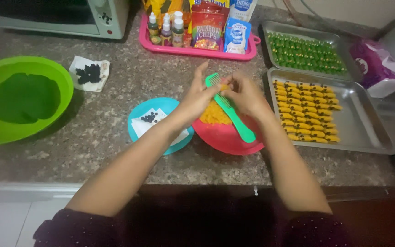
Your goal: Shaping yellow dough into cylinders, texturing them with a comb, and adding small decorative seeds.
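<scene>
My left hand (197, 93) and my right hand (248, 96) meet above a red bowl (227, 137) that holds yellow-orange dough (214, 114). Between them is a green plastic comb (232, 112), slanting from upper left to lower right. My left hand grips the comb near its toothed end. The fingers of my right hand press a small piece of orange dough (225, 87) against the teeth. A blue plate (152, 107) lined with white paper and a few small dark bits (149, 117) sits just left of the red bowl, under my left forearm.
Right of the bowl is a metal tray (362, 123) with rows of yellow-orange pieces, behind it a tray (298, 29) of green pieces. A green bowl (5, 132) with green dough stands left, a paper with dark bits (89, 73) nearby. A pink tray (197, 51) holds bottles and packets.
</scene>
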